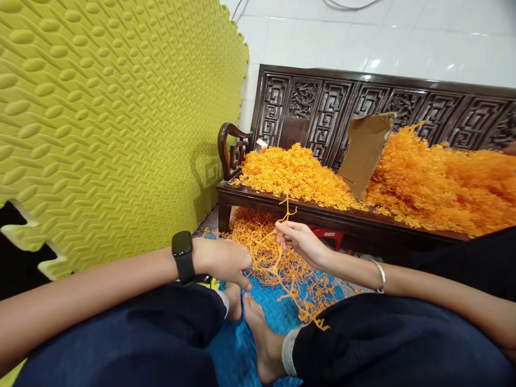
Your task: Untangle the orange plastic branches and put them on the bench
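My right hand [300, 243] pinches a thin, branched orange plastic stem [276, 269] between thumb and fingertips. Part of the stem sticks up above the fingers, and the rest hangs below them. Left of it is my left hand [221, 259], back toward me and fingers curled in, with a black watch on the wrist; whatever it may hold is hidden. Beneath both hands a tangled heap of similar orange stems [300, 271] lies on a blue mat [229, 349]. Beyond them, a loose pile of small orange plastic pieces [292, 171] covers the left part of a dark wooden bench [258, 196].
An upright cardboard sheet [365, 150] divides that pile from a larger orange heap [447, 177] on the right. A yellow foam mat [121, 118] stands along the left side. Under the bench is a red plastic object [331, 235]. My bare feet [256, 328] rest on the blue mat.
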`<action>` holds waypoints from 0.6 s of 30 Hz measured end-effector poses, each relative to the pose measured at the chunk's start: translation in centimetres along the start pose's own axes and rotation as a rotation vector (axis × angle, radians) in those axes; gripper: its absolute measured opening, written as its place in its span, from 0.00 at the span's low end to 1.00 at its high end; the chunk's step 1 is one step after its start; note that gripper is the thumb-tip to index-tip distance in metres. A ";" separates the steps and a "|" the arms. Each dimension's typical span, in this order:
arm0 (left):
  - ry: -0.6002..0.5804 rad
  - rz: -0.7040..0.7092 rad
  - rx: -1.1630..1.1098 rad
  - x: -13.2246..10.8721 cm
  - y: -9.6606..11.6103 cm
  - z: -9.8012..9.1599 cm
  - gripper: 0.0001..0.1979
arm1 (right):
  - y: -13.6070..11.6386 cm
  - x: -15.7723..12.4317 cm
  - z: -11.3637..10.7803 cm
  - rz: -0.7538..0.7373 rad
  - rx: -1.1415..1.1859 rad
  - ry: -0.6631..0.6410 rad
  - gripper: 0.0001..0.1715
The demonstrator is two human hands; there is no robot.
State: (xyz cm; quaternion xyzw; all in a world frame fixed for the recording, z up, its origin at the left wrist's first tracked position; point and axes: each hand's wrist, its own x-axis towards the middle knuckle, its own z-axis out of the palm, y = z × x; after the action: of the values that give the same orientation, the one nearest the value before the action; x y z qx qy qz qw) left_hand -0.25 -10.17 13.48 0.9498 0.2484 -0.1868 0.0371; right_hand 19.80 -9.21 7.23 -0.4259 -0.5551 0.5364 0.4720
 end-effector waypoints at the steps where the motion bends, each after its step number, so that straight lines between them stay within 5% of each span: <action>1: 0.004 0.008 -0.019 0.0 0.0 0.1 0.12 | -0.2 0.1 0.0 -0.018 0.011 0.029 0.19; 11: 0.001 0.176 -0.283 1.6 0.2 1.7 0.06 | -0.8 0.5 0.6 -0.081 0.150 0.121 0.18; 18: -0.197 0.206 -0.511 3.5 -0.3 4.7 0.19 | 0.1 0.2 -0.5 -0.060 0.148 0.204 0.17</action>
State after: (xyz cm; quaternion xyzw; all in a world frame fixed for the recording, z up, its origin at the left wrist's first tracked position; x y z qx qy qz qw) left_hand 0.83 -9.12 7.82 0.9071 0.1849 -0.2045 0.3180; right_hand 20.21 -8.91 7.15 -0.4254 -0.4755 0.5153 0.5722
